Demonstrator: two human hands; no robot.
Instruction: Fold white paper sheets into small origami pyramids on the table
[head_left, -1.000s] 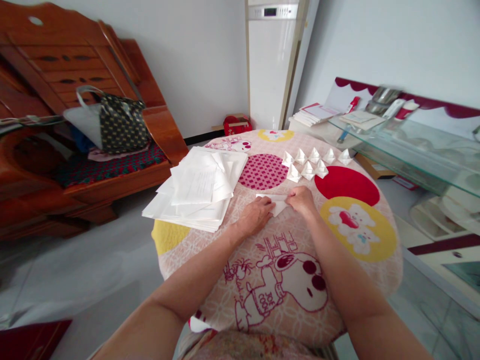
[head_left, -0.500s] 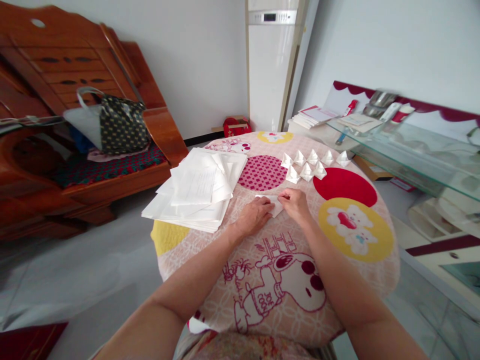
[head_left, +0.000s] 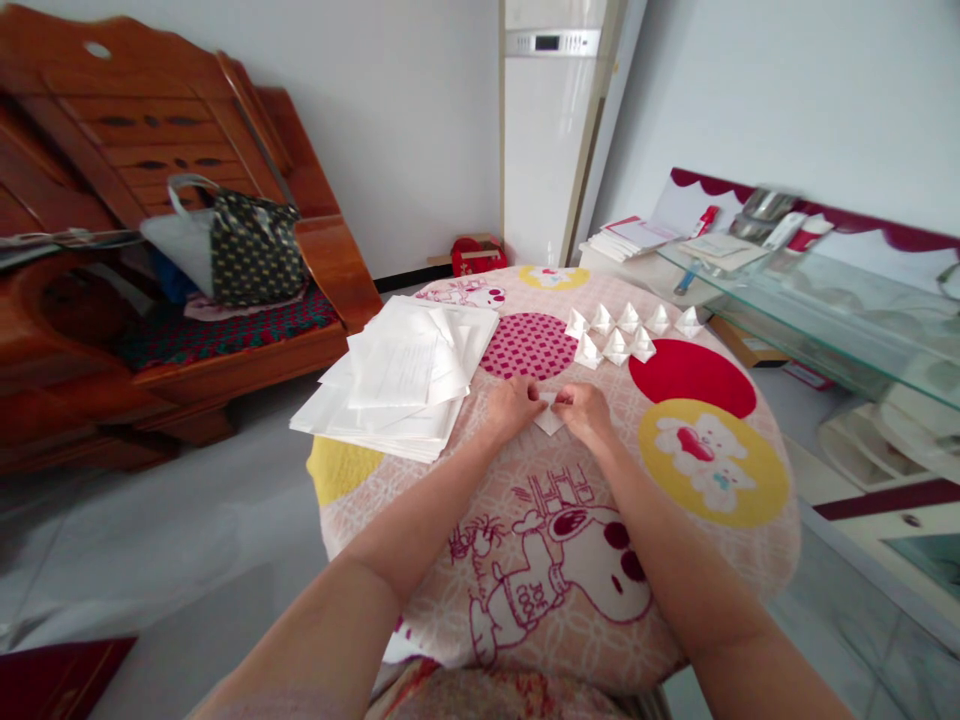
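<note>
A small folded white paper [head_left: 550, 417] lies on the patterned tablecloth [head_left: 510, 490] between my two hands, its pointed end toward me. My left hand [head_left: 515, 408] pinches its left side with the fingers curled. On the other side, my right hand [head_left: 583, 411] grips the paper's right edge between thumb and fingers. Part of the paper is hidden under my fingertips. Beyond my hands stand several folded white paper shapes [head_left: 616, 346] with pointed tips, set out in two rows.
A stack of white paper sheets [head_left: 390, 370] lies at the table's left side. To the right is a glass shelf [head_left: 810, 310] with containers and papers near it. A wooden bench [head_left: 330, 265] with a dark patterned bag [head_left: 255, 250] stands at the left.
My left hand has lifted from lying flat across the paper to pinching its side. Both hands are closer together, and the paper shows as a smaller pointed shape.
</note>
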